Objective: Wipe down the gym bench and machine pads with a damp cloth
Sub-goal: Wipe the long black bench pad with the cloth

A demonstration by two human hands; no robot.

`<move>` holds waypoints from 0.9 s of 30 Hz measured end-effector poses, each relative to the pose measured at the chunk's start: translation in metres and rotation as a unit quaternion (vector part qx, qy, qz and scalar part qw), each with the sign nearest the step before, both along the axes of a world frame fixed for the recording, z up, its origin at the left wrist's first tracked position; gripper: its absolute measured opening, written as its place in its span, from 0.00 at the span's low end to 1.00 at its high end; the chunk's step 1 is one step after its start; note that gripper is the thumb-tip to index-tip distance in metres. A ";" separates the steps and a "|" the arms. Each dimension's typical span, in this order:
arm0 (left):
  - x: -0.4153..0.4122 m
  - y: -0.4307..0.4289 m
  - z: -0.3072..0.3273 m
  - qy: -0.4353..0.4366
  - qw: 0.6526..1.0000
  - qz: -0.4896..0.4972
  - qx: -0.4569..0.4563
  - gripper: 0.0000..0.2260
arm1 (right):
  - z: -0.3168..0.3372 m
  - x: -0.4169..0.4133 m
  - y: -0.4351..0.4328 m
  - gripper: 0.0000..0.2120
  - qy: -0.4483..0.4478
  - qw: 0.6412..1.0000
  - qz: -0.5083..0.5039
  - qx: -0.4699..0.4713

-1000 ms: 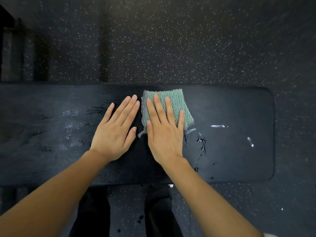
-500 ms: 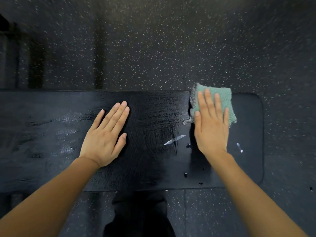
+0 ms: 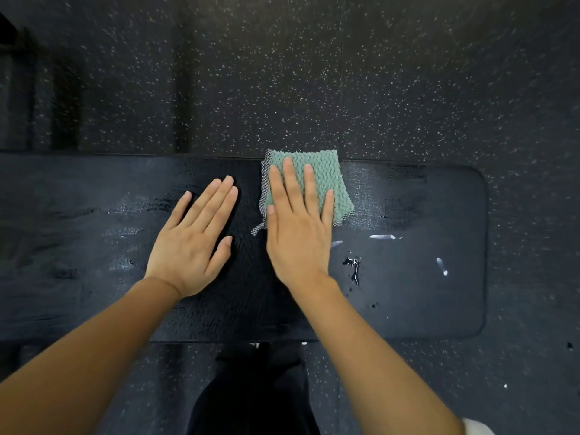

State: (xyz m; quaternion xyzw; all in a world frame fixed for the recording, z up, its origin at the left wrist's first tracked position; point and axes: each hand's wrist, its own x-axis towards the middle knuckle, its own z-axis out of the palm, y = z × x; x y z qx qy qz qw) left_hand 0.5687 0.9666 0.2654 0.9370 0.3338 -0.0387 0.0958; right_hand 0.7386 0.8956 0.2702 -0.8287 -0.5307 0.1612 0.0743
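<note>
Head view shows the bench (image 3: pixel 94 271) running left to right across the frame, with its rounded end at the right. The left hand (image 3: pixel 191 243) lies flat on the pad, fingers straight and holding nothing, just beside the right hand (image 3: pixel 298 237) but apart from it. The right hand presses the green cloth (image 3: pixel 326 174) flat under straight fingers at the bench's far edge. Droplets and pale streaks (image 3: pixel 381 237) lie right of the cloth, toward the near side, so the right hand is nearer. A rightward stroke along the long axis seems due.
</note>
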 end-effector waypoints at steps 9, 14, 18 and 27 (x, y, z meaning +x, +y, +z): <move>0.000 0.000 -0.001 -0.003 1.000 0.000 0.002 0.28 | 0.005 0.093 -0.047 0.26 -0.015 0.999 -0.035 -0.028; 0.001 -0.001 -0.001 -0.004 1.000 0.002 0.003 0.28 | 0.004 0.099 -0.054 0.26 -0.014 0.993 -0.118 -0.022; 0.001 -0.001 -0.001 -0.006 1.000 0.002 0.000 0.28 | 0.000 0.067 -0.038 0.27 -0.019 0.986 -0.165 -0.013; 0.001 -0.001 -0.001 -0.006 1.000 0.002 0.001 0.29 | 0.000 -0.004 -0.025 0.27 -0.017 1.000 0.017 -0.013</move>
